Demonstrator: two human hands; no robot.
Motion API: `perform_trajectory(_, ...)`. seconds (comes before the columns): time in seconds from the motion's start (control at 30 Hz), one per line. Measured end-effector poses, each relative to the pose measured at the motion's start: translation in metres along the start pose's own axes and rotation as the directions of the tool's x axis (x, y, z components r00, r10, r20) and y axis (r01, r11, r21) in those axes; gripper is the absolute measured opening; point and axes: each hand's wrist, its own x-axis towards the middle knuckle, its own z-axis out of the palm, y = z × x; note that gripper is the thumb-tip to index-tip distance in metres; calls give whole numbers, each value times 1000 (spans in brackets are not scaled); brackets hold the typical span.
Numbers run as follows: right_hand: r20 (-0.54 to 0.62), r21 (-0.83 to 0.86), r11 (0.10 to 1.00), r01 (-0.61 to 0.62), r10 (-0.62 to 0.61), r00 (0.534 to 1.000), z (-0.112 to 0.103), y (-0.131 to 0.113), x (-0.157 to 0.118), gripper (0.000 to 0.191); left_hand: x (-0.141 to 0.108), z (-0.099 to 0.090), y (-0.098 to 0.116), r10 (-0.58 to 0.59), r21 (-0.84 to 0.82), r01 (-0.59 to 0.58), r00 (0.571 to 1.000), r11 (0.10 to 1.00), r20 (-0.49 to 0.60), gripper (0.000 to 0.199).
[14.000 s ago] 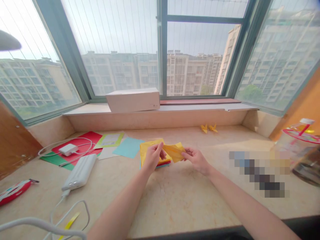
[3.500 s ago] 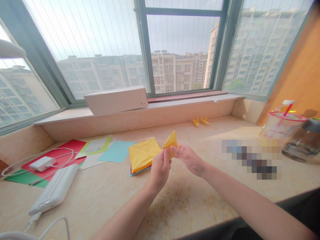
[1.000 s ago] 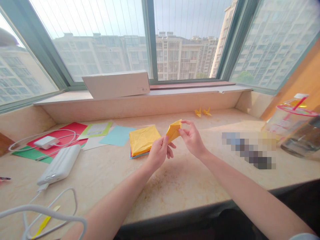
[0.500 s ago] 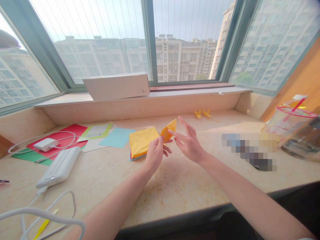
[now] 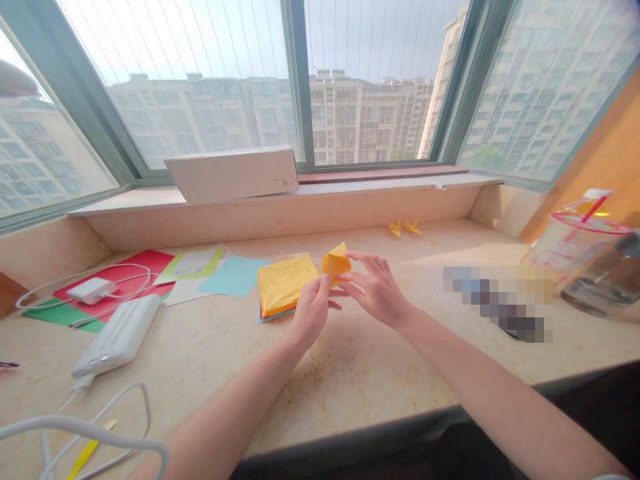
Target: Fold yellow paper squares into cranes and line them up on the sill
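The left hand (image 5: 314, 308) reaches in from the lower left, forearm slanting up and inward above the marbled beige worktop (image 5: 430, 360), with its thumb uppermost. The right hand (image 5: 383, 290) comes from the lower right, its forearm angled toward the left and its knuckles facing up.

Between the hands, raised over the worktop just beside the right side of the stack of creased yellow paper (image 5: 287, 287), is the small folded yellow paper piece (image 5: 334, 265). One pointed corner aims away, toward the window (image 5: 300, 87) and slightly right; its long axis seems to follow that line, though the folds are small and partly covered.

The left fingers are closed on the near end of the piece, pinching it under the thumb. The right fingers are parted and loosely curved, their tips at the right edge of the piece, apparently touching it.

Two yellow paper cranes (image 5: 395, 229) stand farther back, and a pale blue paper sheet (image 5: 234, 277) lies left of the stack.
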Motion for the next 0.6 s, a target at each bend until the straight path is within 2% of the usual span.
perform_trajectory(0.13,-43,8,999,46,-46,998,-1,0,0,21,-2,2,1,38,-52,-36,999,998,25,46)
perform_trajectory(0.23,-77,25,998,49,-47,996,-1,1,-1,18,-2,4,1,27,-73,-23,998,997,55,47)
perform_trajectory(0.4,-99,165,985,58,-42,994,3,4,-1,13,-4,5,1,-6,-124,15,997,992,73,54)
perform_trajectory(0.5,-135,258,966,30,5,991,6,4,0,9,-6,5,3,-28,-149,44,994,988,108,60)
perform_trajectory(0.6,-151,362,931,-35,95,984,6,1,0,7,-6,5,4,-24,-139,43,990,989,136,58)
